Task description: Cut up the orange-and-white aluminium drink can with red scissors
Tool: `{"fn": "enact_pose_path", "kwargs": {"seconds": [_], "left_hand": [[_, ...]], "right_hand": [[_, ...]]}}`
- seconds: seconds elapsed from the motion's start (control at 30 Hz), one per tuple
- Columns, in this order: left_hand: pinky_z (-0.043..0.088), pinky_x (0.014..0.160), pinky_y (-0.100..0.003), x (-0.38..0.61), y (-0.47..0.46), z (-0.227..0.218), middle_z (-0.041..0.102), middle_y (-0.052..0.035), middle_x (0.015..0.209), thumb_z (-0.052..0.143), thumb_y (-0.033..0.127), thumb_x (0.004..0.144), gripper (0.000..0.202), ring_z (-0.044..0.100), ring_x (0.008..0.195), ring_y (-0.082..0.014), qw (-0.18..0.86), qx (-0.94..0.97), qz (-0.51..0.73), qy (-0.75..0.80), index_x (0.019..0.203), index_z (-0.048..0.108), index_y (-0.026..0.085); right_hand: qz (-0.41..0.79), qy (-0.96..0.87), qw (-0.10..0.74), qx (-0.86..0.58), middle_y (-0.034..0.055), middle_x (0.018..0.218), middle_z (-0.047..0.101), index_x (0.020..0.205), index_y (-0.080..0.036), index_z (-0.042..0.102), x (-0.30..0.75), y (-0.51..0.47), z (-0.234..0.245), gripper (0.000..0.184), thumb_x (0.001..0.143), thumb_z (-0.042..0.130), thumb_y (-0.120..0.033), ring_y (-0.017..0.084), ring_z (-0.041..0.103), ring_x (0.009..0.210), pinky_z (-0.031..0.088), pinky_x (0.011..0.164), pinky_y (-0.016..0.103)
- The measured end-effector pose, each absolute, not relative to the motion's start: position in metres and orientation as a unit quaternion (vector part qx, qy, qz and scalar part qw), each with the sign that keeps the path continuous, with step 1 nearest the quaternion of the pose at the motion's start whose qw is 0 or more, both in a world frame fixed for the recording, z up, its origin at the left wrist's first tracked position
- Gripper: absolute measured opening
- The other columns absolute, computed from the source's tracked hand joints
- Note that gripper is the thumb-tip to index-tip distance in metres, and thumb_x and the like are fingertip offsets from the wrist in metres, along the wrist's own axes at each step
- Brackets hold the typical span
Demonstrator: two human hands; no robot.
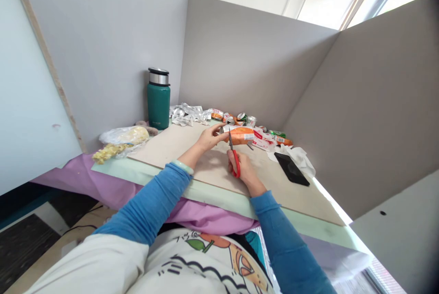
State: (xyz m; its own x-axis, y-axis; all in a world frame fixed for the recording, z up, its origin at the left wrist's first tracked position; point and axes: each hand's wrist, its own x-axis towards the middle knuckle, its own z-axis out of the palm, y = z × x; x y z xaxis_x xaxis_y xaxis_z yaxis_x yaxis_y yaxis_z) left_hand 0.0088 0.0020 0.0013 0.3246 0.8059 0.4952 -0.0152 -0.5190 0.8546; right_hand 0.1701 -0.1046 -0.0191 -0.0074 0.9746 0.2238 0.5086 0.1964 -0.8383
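Into close work now: gripping an orange metal drink can with a white barcode panel (243, 136) in the left hand (210, 138), with thumb and fingers bent in around its silver end. Holding it sideways, to the right of the tall dark-green cylindrical bottle with silver neck and black lid (158, 102), and a little nearer the body than that bottle. And in the right hand (242, 166), clutching metal-bladed, red-handled scissors (236, 163), with fingers curled closely around the handles. Pointing the blades up across the can, close by that silver end; hard to tell how far apart at this angle. Spotting plenty more on the table (212, 190) and its flat beige board (178, 145): just right of the bottle, crumpled silver-coloured scraps (192, 113); farther right, a huddle of orange, red and green metal cans (217, 114); far right of the bottle and nearer the body, a flat black rectangular phone (291, 168) beside crumpled white tissue (302, 159); left of the bottle and nearer, a clear plastic bag with pale-yellow contents (125, 135).
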Motion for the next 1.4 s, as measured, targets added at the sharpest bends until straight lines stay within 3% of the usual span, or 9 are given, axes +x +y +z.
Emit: {"fn": "enact_pose_path", "kwargs": {"seconds": [0.27, 0.5, 0.8, 1.4], "left_hand": [[0.048, 0.062, -0.023, 0.0079, -0.0005, 0.0023, 0.072, -0.0069, 0.093, 0.075, 0.043, 0.081, 0.060, 0.064, 0.080, -0.0159, 0.376, 0.708, 0.525, 0.284, 0.134, 0.068, 0.016], [0.046, 0.056, -0.021, 0.0061, -0.0062, 0.0075, 0.072, -0.0080, 0.094, 0.075, 0.041, 0.082, 0.063, 0.069, 0.086, -0.0186, 0.441, 0.695, 0.502, 0.266, 0.137, 0.062, 0.014], [0.046, 0.056, -0.021, 0.0076, -0.0040, 0.0061, 0.071, -0.0066, 0.089, 0.076, 0.043, 0.081, 0.063, 0.068, 0.082, -0.0175, 0.424, 0.698, 0.513, 0.263, 0.135, 0.064, 0.014], [0.046, 0.056, -0.023, 0.0070, -0.0035, 0.0060, 0.073, -0.0094, 0.093, 0.072, 0.047, 0.084, 0.067, 0.067, 0.084, -0.0197, 0.407, 0.711, 0.497, 0.285, 0.140, 0.061, 0.012]], "right_hand": [[0.290, -0.657, 0.408, -0.564, 0.0028, 0.055, 0.064, 0.071, -0.022, 0.056, 0.1691, -0.1083, -0.0142, 0.051, 0.097, 0.046, -0.065, 0.015, 0.055, 0.044, 0.042, 0.047, 0.027], [0.294, -0.669, 0.410, -0.546, 0.0034, 0.058, 0.067, 0.073, -0.023, 0.056, 0.1708, -0.1083, -0.0159, 0.051, 0.098, 0.044, -0.066, 0.015, 0.054, 0.045, 0.043, 0.050, 0.028], [0.286, -0.681, 0.401, -0.542, 0.0053, 0.069, 0.074, 0.074, -0.025, 0.056, 0.1723, -0.1064, -0.0184, 0.049, 0.099, 0.041, -0.064, 0.018, 0.055, 0.049, 0.045, 0.054, 0.032], [0.299, -0.661, 0.409, -0.553, 0.0029, 0.056, 0.064, 0.067, -0.025, 0.053, 0.1681, -0.1088, -0.0150, 0.053, 0.098, 0.041, -0.067, 0.017, 0.053, 0.045, 0.043, 0.051, 0.031]]}}
